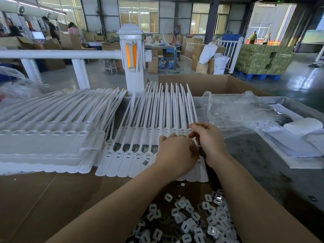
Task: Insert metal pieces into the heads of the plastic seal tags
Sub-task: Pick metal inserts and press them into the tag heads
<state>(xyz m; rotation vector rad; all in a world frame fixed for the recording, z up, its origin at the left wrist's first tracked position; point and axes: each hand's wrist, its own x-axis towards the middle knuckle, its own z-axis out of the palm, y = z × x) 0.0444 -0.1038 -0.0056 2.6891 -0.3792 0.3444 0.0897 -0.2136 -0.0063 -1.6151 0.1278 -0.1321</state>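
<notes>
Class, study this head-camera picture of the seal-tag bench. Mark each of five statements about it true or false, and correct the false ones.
1. Both hands are over the row of white seal tags. True: the left hand and right hand meet above its right end.
2. The pile of small loose pieces lies beyond the tags, by the railing. False: it lies nearest the camera, between the forearms.
3. One dark metal piece sits on a tag just left of the left hand. True.
4. The stacked tag sheets are to the right of the hands. False: they are on the left.
5. An open cardboard box stands behind the tags. True.
</notes>
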